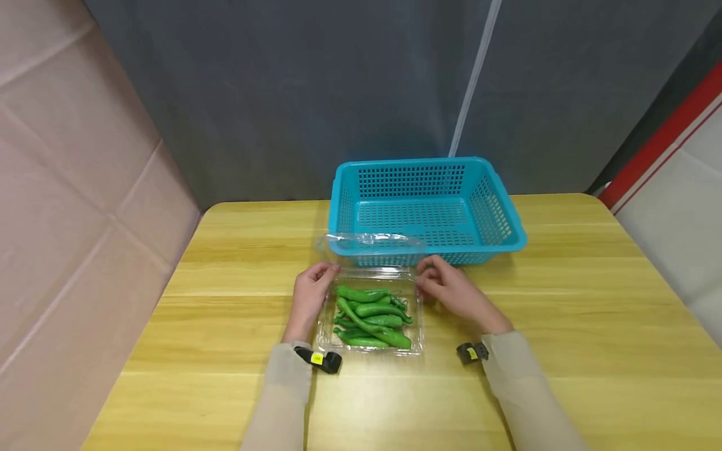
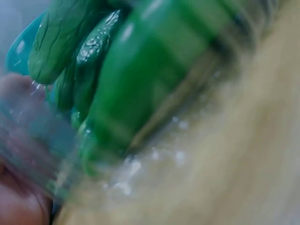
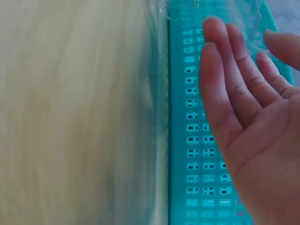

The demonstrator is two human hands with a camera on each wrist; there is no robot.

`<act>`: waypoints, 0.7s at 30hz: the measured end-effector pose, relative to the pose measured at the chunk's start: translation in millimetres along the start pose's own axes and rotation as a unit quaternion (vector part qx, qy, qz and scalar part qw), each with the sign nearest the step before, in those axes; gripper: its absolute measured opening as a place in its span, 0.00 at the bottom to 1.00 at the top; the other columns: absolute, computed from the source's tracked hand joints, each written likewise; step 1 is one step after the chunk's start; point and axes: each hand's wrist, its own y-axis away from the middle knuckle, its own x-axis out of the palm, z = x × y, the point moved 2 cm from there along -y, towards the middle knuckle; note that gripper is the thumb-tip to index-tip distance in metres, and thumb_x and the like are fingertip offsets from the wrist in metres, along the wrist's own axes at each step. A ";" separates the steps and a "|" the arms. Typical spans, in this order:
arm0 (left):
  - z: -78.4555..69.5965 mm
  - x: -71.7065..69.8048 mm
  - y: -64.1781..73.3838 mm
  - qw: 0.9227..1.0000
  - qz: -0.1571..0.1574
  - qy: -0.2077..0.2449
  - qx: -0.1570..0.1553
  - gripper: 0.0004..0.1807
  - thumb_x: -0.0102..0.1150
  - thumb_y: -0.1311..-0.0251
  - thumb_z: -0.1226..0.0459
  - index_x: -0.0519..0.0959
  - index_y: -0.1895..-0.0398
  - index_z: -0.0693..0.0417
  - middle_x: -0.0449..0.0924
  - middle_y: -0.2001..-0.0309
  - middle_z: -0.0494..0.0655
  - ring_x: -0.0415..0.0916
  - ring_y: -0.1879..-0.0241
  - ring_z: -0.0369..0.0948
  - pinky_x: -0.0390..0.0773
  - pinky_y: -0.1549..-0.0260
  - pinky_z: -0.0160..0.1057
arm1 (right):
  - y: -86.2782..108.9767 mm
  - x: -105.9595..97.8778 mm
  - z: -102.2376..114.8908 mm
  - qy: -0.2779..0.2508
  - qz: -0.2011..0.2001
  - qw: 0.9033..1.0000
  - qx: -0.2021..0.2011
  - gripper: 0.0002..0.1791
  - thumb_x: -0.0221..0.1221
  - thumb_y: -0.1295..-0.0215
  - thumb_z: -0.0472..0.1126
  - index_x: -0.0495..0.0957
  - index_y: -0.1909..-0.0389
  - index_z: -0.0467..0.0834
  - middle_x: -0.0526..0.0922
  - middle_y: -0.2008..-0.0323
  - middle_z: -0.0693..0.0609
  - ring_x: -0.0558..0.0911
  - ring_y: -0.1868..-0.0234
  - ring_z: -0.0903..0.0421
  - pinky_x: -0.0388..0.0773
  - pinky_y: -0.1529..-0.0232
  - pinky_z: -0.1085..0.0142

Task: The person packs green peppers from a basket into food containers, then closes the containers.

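A clear plastic clamshell box [image 1: 321,335] lies on the table, its raised transparent lid [image 1: 372,244] over the near side of the basket. Several green peppers [image 1: 375,322] are inside; they loom large and blurred in the left wrist view. My left hand [image 1: 313,294] pinches the box's far left corner by the hinge, thumb against the plastic. At the far right corner is my right hand [image 1: 454,291], its fingertips close to the edge. In the right wrist view its fingers [image 3: 215,89] are gently bent, with the thumb apart; contact with the plastic is unclear.
A turquoise perforated basket [image 1: 510,235] stands behind the box, with nothing in it. The wooden table [image 1: 225,313] reaches a dark grey wall [image 1: 282,113] at the back. Black wrist cameras [image 1: 327,361] sit on both sleeves.
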 end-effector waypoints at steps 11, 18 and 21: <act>1.7 -0.8 1.2 0.999 0.010 0.047 -0.025 0.16 0.58 0.49 0.49 0.81 0.68 0.51 0.65 0.87 0.42 0.57 0.92 0.35 0.59 0.94 0.32 | -0.6 0.2 -4.5 -0.063 0.028 0.997 -0.024 0.11 0.55 0.40 0.39 0.65 0.58 0.45 0.78 0.69 0.45 0.79 0.69 0.50 0.78 0.67 0.60; 2.3 0.2 2.6 0.988 0.016 0.146 -0.052 0.17 0.64 0.52 0.54 0.81 0.68 0.60 0.65 0.87 0.43 0.60 0.89 0.34 0.62 0.90 0.30 | 0.2 -3.1 -5.9 -0.052 0.029 0.998 -0.030 0.10 0.52 0.38 0.34 0.65 0.58 0.45 0.78 0.71 0.45 0.79 0.70 0.51 0.78 0.68 0.59; 1.1 -1.3 3.9 0.979 0.033 0.195 -0.048 0.11 0.59 0.47 0.62 0.79 0.69 0.64 0.72 0.79 0.44 0.65 0.82 0.35 0.66 0.84 0.29 | 0.3 -4.5 -5.7 -0.052 0.030 0.998 -0.030 0.09 0.51 0.38 0.32 0.65 0.58 0.45 0.77 0.71 0.44 0.79 0.71 0.50 0.78 0.68 0.57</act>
